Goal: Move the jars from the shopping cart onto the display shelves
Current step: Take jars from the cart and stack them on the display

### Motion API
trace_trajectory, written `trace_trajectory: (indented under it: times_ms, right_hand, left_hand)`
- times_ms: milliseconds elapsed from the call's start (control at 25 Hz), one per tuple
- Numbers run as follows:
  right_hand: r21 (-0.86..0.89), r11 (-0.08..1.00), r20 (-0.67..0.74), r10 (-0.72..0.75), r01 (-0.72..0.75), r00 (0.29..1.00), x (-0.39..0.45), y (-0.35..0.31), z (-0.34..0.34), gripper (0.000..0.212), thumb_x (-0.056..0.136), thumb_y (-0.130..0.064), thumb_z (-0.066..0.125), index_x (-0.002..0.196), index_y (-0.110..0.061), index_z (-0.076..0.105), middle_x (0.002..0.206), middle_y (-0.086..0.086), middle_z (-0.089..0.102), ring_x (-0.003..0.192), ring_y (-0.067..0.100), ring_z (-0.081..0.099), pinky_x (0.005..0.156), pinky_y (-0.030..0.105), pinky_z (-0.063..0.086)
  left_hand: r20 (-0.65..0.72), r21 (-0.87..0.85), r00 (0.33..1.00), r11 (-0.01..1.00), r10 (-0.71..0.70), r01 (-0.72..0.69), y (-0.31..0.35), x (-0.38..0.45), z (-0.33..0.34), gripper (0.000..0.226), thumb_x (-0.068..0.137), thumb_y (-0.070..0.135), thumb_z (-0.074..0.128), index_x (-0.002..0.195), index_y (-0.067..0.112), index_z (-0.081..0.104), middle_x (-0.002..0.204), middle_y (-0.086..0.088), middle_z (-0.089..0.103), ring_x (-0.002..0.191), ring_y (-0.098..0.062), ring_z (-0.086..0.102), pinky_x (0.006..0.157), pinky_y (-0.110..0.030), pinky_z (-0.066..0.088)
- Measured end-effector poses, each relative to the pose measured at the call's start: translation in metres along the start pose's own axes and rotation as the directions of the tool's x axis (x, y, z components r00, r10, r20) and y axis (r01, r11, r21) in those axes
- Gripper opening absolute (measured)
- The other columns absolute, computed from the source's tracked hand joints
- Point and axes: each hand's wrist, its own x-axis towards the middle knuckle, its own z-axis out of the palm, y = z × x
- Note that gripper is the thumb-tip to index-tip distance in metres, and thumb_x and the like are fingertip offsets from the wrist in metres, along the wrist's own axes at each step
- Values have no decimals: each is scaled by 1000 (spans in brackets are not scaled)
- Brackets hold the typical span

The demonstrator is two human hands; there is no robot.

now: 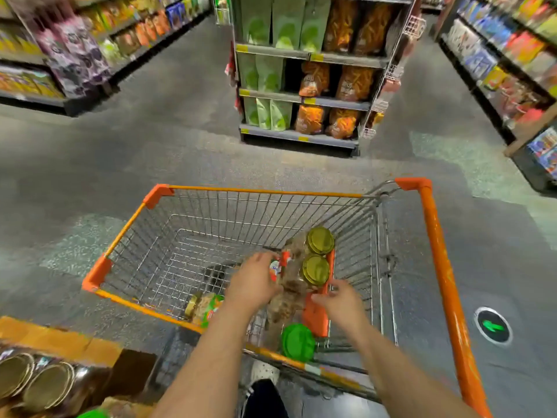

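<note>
An orange-rimmed wire shopping cart [156,194] stands in front of me. Two gold-lidded jars lie in its near right part, one [320,240] behind the other [315,269]. A green-lidded jar [297,342] sits closest to me, and another jar [205,307] lies on its side at the cart's near left. My left hand [253,282] grips the side of the nearer gold-lidded jar by its label. My right hand [340,300] reaches in below that jar's lid, fingers spread and touching it. Gold-lidded jars [33,384] stand on a display shelf at the bottom left.
A shelf unit [301,137] with green and orange snack bags stands across the aisle ahead. More stocked shelves line the far left [60,101] and right [512,86]. Grey floor surrounds the cart, with a green arrow marker [492,326] at right.
</note>
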Motion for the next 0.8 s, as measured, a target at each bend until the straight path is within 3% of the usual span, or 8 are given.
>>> trace_trajectory:
  times_ms: [120, 200, 320, 400, 480, 640, 720, 800]
  right_hand:
    - [-8, 987, 37, 161, -161, 986, 45, 9, 24, 32, 75, -31, 78, 98, -15, 65, 73, -1, 64, 76, 24, 63, 68, 39, 52]
    - [-16, 973, 50, 230, -229, 972, 70, 10, 34, 21, 77, -30, 78, 86, -22, 61, 75, -1, 63, 79, 25, 64, 72, 38, 52]
    - [26, 953, 36, 300, -301, 953, 95, 10, 39, 23, 81, -19, 75, 82, -26, 53, 77, -5, 60, 81, 19, 59, 74, 32, 49]
    - [100, 935, 32, 339, -341, 940, 106, 17, 42, 27, 82, -6, 73, 79, -20, 50, 79, -7, 61, 78, 15, 58, 81, 34, 48]
    - [227, 908, 45, 350, -351, 935, 116, 29, 49, 31, 79, 5, 72, 96, -15, 55, 93, -1, 69, 85, 13, 64, 87, 34, 53]
    - [361, 858, 63, 370, -367, 927, 128, 42, 61, 55, 77, 15, 69, 122, -9, 50, 109, 5, 69, 91, 8, 66, 65, 12, 52]
    - [388, 848, 77, 360, -361, 930, 125, 43, 62, 60, 76, 14, 70, 127, -7, 48, 111, 5, 69, 94, 10, 66, 67, 15, 54]
    - [371, 865, 71, 335, -337, 939, 118, 39, 60, 61, 75, 9, 73, 127, -11, 50, 113, 5, 70, 99, 15, 67, 82, 26, 57]
  left_hand:
    - [116, 53, 992, 997, 48, -54, -16, 72, 25, 79, 78, 32, 76, 146, 21, 39, 143, -6, 49, 129, -27, 49, 103, -39, 43]
    - [211, 72, 974, 992, 83, -100, -24, 117, 49, 84, 76, 33, 76, 148, 21, 35, 144, -9, 48, 130, -28, 47, 104, -43, 44]
    - [344, 98, 930, 979, 133, -177, -27, 163, 91, 97, 70, 38, 82, 150, 23, 30, 147, -10, 46, 131, -30, 47, 105, -42, 45]
    - [397, 84, 899, 968, 185, -237, -25, 179, 115, 103, 68, 41, 82, 152, 24, 26, 148, -9, 44, 132, -30, 46, 104, -43, 45]
    - [419, 16, 885, 973, 202, -229, -24, 186, 133, 102, 69, 41, 81, 152, 20, 26, 148, -10, 44, 132, -30, 45, 105, -42, 44]
    - [380, 24, 879, 947, 287, -320, -30, 192, 148, 98, 72, 38, 75, 152, 17, 22, 146, -12, 39, 131, -31, 43, 102, -42, 45]
    - [357, 87, 877, 923, 322, -375, -30, 187, 145, 93, 75, 39, 71, 151, 18, 23, 141, -12, 41, 126, -32, 45, 95, -42, 49]
    - [335, 111, 891, 927, 305, -359, -29, 177, 137, 92, 75, 45, 71, 150, 18, 25, 135, -11, 46, 122, -31, 49, 93, -41, 50]
